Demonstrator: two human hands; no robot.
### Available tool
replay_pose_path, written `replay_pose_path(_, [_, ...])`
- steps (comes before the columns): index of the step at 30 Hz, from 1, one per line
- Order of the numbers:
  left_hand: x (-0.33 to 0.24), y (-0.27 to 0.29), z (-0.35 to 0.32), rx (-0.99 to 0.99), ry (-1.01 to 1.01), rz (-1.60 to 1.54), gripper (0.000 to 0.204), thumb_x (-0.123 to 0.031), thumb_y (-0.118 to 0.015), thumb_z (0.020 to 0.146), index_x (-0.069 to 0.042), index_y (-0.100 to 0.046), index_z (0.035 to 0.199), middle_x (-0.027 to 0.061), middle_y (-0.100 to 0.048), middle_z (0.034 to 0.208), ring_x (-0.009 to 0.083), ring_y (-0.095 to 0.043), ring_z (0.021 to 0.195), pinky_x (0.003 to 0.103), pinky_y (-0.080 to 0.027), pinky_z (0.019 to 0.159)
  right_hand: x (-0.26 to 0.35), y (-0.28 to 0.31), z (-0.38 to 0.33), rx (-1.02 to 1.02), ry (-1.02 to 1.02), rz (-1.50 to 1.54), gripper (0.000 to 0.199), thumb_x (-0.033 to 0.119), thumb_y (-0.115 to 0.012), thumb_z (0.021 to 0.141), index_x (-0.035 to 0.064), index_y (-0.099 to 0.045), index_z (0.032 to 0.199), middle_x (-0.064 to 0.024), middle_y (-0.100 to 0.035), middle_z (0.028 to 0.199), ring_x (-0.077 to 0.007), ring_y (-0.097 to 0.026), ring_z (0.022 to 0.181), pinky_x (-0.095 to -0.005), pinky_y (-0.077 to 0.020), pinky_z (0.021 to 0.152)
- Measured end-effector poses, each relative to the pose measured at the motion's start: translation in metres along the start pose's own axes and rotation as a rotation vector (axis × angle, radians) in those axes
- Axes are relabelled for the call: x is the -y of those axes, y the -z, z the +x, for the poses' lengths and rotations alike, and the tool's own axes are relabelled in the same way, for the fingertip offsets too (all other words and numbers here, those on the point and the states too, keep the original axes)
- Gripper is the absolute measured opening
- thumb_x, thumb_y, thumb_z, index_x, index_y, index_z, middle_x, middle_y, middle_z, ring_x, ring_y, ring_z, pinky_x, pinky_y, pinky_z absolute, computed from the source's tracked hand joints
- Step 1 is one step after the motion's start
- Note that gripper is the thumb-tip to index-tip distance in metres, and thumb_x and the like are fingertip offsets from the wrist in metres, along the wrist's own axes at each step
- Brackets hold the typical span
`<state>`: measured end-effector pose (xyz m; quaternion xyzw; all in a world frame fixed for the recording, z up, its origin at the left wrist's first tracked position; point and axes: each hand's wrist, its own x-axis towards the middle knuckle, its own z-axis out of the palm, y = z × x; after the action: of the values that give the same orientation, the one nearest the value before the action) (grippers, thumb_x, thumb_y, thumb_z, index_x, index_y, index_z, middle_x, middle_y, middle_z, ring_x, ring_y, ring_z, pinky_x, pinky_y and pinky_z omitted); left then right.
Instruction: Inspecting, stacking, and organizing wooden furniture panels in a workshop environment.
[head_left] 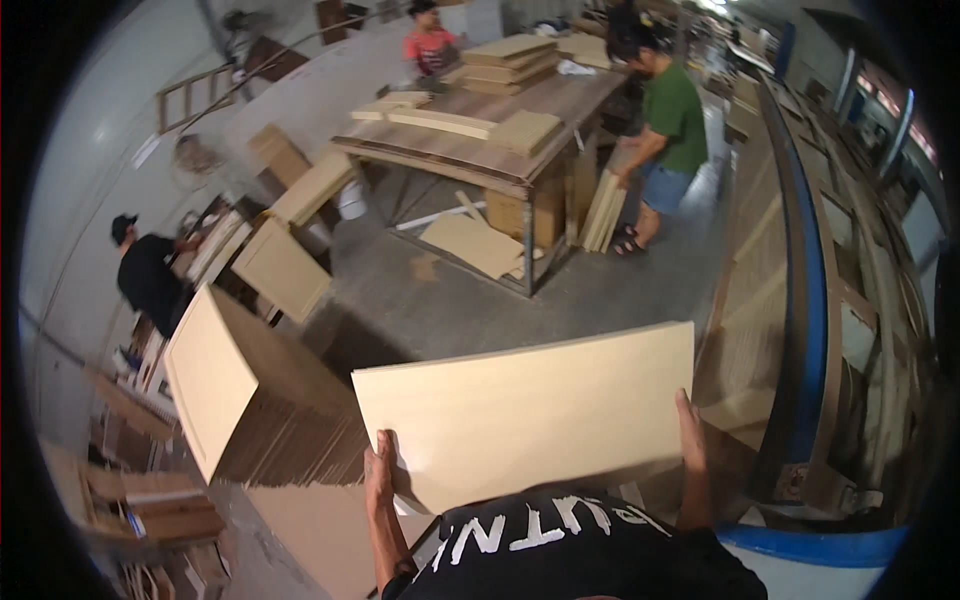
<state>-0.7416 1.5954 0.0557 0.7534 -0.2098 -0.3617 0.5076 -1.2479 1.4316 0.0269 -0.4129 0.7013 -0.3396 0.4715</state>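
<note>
A pale, rectangular wooden panel (530,415) is held up in front of my body, its long side running left to right. Along its top edge more than one layer shows, so it may be a few boards together. My left hand (380,465) grips the lower left end, with the thumb on the face. At the right end my right hand (690,425) is closed round the edge, thumb uppermost. The fingers behind the panel are hidden on both sides. Just left of my left hand stands a large stack of cream panels (290,410), leaning at a tilt.
A wooden-topped worktable (470,105) with stacked boards stands ahead. Beside it a person in green (675,110) bends over upright boards (603,210). Another person (150,265) works at far left. A long blue-edged rack (800,300) runs along my right. Grey floor (430,310) lies between.
</note>
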Motion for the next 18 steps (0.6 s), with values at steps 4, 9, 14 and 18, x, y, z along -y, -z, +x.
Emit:
replay_pose_path(4, [-0.039, -0.056, 0.099, 0.078, -0.104, -0.022, 0.078, -0.067, -0.053, 0.082, 0.006, -0.055, 0.111, 0.0099, -0.058, 0.101, 0.0197, -0.050, 0.092, 0.032, -0.042, 0.084, -0.006, -0.003, 0.055, -0.097, 0.108, 0.060, 0.064, 0.050, -0.040, 0.095, -0.0077, -0.053, 0.118, -0.0128, -0.058, 0.116, -0.0219, -0.052, 0.107, -0.0327, -0.0374, 0.095])
replay_pose_path(9, [-0.111, -0.145, 0.182, 0.318, -0.058, -0.047, 0.088, -0.060, -0.067, 0.076, 0.013, -0.046, 0.119, 0.0127, -0.056, 0.110, 0.0198, -0.053, 0.097, 0.029, -0.042, 0.085, 0.031, -0.007, 0.048, -0.327, -0.042, 0.036, 0.070, 0.056, -0.047, 0.091, -0.0067, -0.052, 0.121, -0.0189, -0.057, 0.119, -0.0275, -0.052, 0.109, -0.0379, -0.0389, 0.094])
replay_pose_path(14, [-0.159, -0.286, 0.241, 0.447, 0.069, 0.034, 0.095, -0.057, -0.071, 0.074, 0.015, -0.039, 0.126, 0.0200, -0.053, 0.122, 0.0254, -0.053, 0.110, 0.035, -0.042, 0.092, 0.055, 0.028, 0.087, -0.509, -0.432, 0.041, 0.076, 0.062, -0.045, 0.088, -0.0087, -0.054, 0.112, -0.0108, -0.059, 0.100, -0.0208, -0.053, 0.093, -0.0336, -0.0402, 0.088])
replay_pose_path(18, [-0.204, -0.371, 0.273, 0.599, -0.081, 0.131, 0.095, -0.066, -0.064, 0.073, 0.014, -0.048, 0.121, 0.0204, -0.060, 0.111, 0.0268, -0.056, 0.104, 0.037, -0.044, 0.089, 0.037, 0.062, 0.147, -0.599, -0.300, 0.120, 0.071, 0.059, -0.043, 0.091, -0.0069, -0.052, 0.113, -0.0107, -0.056, 0.101, -0.0216, -0.050, 0.094, -0.0342, -0.0390, 0.088])
